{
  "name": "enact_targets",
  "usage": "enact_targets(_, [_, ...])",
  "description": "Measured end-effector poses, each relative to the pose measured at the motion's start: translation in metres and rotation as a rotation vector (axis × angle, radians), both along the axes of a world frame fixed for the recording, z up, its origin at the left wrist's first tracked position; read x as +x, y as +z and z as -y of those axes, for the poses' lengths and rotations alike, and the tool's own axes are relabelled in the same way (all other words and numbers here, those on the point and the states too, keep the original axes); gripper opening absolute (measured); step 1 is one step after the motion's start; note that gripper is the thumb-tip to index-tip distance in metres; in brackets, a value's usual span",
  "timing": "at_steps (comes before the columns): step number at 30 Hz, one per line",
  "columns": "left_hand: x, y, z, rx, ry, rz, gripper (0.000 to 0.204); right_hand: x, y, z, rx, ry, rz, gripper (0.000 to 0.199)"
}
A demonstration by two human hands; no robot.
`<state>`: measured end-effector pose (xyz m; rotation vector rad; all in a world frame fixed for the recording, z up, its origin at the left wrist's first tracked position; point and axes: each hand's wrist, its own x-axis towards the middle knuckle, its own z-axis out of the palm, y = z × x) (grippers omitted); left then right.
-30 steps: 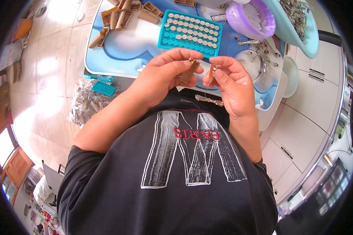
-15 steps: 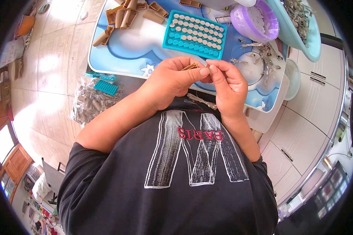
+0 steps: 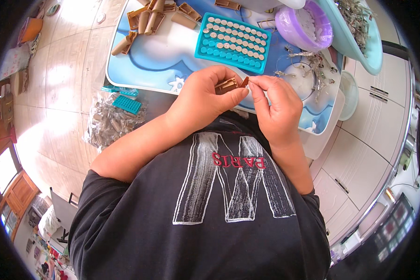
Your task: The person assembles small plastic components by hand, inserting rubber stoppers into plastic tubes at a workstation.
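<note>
My left hand [image 3: 205, 95] grips a small brown plastic casing [image 3: 225, 86], open on top, between thumb and fingers. At its right end a small brown flap [image 3: 244, 82] stands tilted up. My right hand [image 3: 279, 107] is closed in a pinch beside this flap; a tiny whitish bit shows near the fingertips, too small to name. Both hands are at the table's near edge. Just beyond them lies a teal tray [image 3: 199, 52] with rows of round silvery discs, some places in its nearer rows showing only teal.
Brown casings [image 3: 154, 21] lie at the table's far left. To the right stand a purple bowl [image 3: 284, 30] with a plastic lining and a pale teal basin [image 3: 374, 58]; tangled wired parts [image 3: 317, 70] lie below them. A clear bag [image 3: 102, 121] of parts sits left of the table.
The casing has tilted so that its open inside shows more, and the brown flap has come into sight. My right hand has shifted slightly right, its fingertips apart from the left thumb.
</note>
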<state>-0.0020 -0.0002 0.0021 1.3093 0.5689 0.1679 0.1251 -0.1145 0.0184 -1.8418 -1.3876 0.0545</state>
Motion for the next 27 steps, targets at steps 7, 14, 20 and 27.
enact_targets(7, [0.000, 0.015, -0.001, 0.211, 0.014, -0.001, 0.018, -0.003, 0.014, -0.003, -0.126, -0.050, 0.169, 0.010])
enact_targets(14, [-0.002, 0.012, -0.020, -0.597, 0.130, -0.033, 0.030, 0.007, 0.011, 0.001, -0.012, 0.103, -0.352, 0.010])
enact_targets(20, [0.000, 0.000, -0.017, -0.887, 0.138, 0.099, 0.030, -0.008, -0.016, -0.013, 0.247, 0.004, -0.503, 0.012])
enact_targets(27, [-0.003, -0.006, -0.015, -1.084, 0.092, 0.213, 0.029, -0.011, -0.023, -0.020, 0.247, -0.037, -0.455, 0.012])
